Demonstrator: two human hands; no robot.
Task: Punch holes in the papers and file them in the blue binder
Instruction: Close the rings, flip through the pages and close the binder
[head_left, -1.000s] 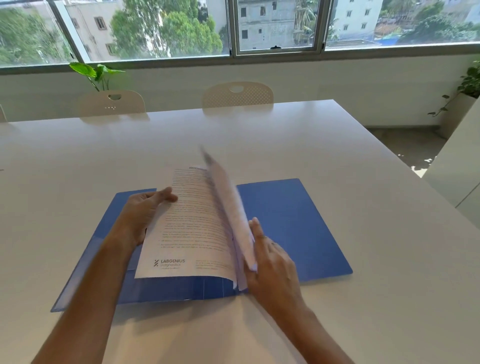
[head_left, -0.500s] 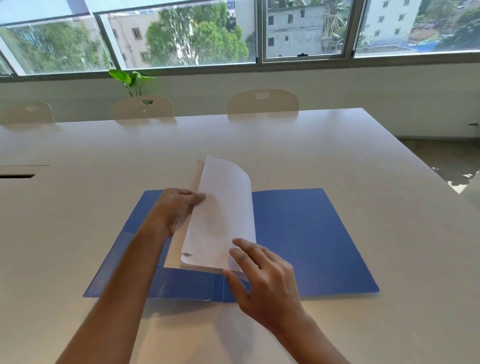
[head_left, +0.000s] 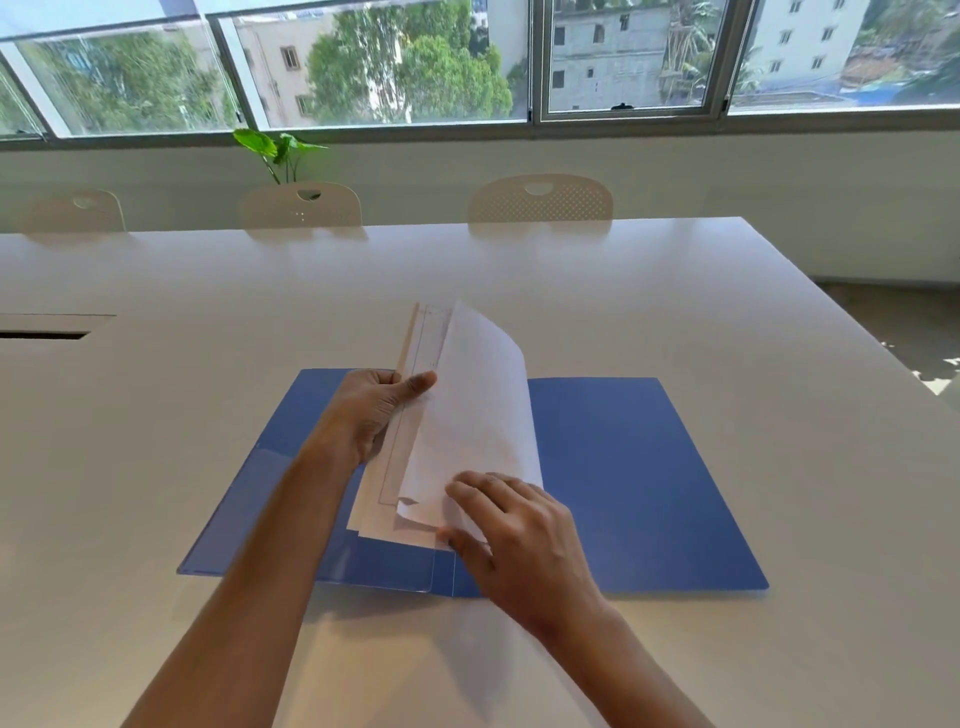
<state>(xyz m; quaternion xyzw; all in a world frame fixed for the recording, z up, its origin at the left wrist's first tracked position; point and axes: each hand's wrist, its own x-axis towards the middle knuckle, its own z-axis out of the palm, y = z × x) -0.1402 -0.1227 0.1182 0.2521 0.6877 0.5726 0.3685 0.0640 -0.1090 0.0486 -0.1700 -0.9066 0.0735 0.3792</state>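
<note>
The blue binder (head_left: 639, 483) lies open and flat on the white table (head_left: 727, 322). A stack of white papers (head_left: 467, 415) sits over its spine and left cover, with the top sheets curled over to the left. My left hand (head_left: 371, 410) grips the left edge of the stack, thumb on top of a sheet. My right hand (head_left: 511, 540) pinches the lower corner of the curled sheets near the spine. The binder's fastener is hidden under the papers. No hole punch is in view.
Three cream chairs (head_left: 540, 200) stand along the table's far side under the windows. A green plant (head_left: 278, 150) rises behind the middle chair. A cable slot (head_left: 44, 335) is set in the table at far left. The floor drops off at the right.
The upright sheets have been turned over to the left and now curl over the stack. My left hand moved from the flat page to gripping the stack's edge.
</note>
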